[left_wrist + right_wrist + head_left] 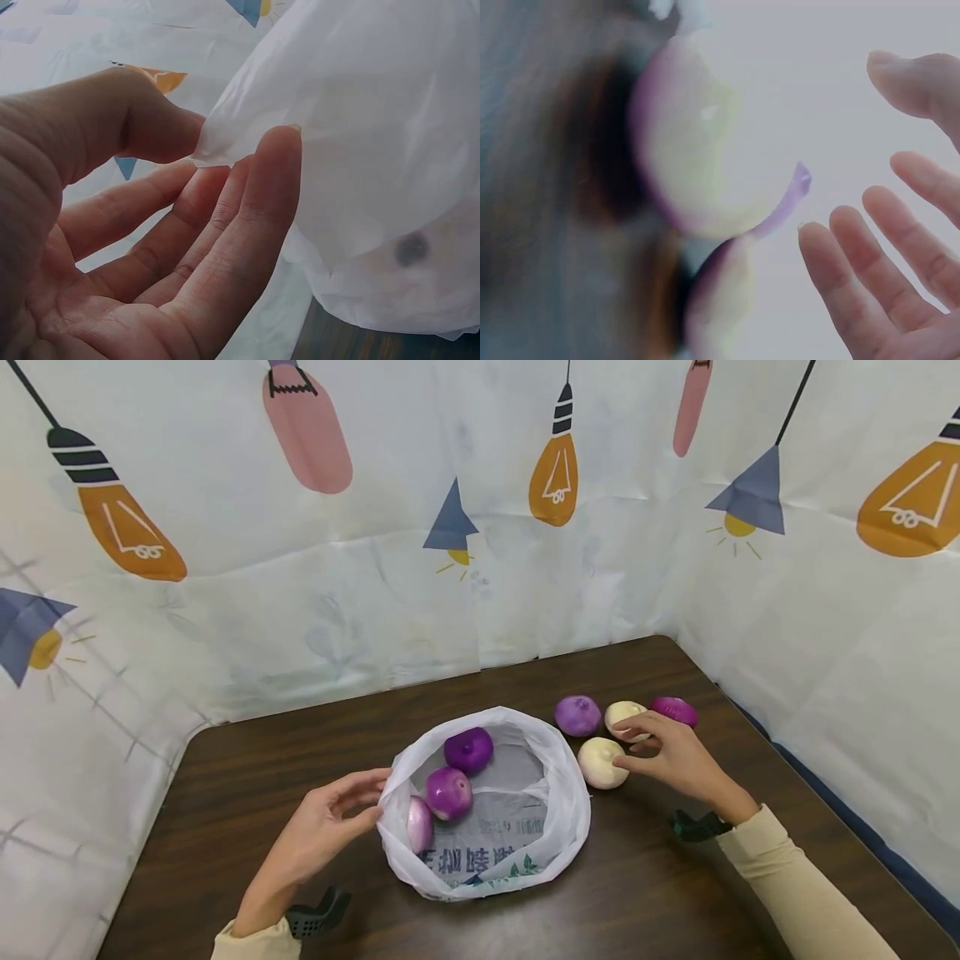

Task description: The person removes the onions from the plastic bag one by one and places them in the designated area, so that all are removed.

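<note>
White plastic bag (574, 802) sits mouth-up on the desk (637, 885), three purple onions (450, 793) inside. Left hand (318, 822) pinches its rim. Right hand (675, 756), fingers parted and holding nothing, is at the nearer pale onion (600, 766), just beside the bag. Expected handling: bag light, limp, tearable; hold by rim. Onion probably firm, smooth, slightly slippery; grasp round its widest part.

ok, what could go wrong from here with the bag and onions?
1. The left hand pinches only the rim of the thin plastic bag; it might slip and the mouth sag.
2. The right hand isn't closed round the nearer white onion, which could roll.
3. Neighbouring onions sit close and might get knocked.
</note>
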`<state>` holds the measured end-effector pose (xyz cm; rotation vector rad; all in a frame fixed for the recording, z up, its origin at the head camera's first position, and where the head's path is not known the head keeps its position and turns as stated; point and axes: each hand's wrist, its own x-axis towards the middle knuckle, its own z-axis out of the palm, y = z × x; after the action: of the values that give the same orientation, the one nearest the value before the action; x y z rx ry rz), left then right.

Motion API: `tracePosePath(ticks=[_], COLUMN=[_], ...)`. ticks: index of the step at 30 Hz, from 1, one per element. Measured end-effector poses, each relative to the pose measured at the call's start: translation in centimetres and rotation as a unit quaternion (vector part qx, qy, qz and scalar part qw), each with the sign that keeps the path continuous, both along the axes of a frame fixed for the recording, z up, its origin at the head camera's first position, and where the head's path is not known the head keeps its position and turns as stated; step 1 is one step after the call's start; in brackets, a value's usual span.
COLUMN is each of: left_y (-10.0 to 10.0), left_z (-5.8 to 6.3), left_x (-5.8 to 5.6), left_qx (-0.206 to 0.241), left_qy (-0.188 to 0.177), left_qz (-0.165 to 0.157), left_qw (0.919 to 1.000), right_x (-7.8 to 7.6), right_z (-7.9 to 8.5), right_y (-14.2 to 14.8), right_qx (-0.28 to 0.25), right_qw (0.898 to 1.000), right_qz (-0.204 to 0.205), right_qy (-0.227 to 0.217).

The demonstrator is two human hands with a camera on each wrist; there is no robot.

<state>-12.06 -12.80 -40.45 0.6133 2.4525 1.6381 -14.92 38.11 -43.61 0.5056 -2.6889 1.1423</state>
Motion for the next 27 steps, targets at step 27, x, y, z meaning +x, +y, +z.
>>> tracePosePath(ticks=[27], left_y=[-0.3], left_z=[0.4], left_x=[0.2], left_qx=[0.017], left_qy=[-0.005], left_qz=[-0.005], left_qw=[0.9998], right_x=[-2.7], right_z=[3.6], right_y=[-9.9], right_qx=[-0.05], right_qw=[0.99], right_qz=[0.127], right_qy=[0.026])
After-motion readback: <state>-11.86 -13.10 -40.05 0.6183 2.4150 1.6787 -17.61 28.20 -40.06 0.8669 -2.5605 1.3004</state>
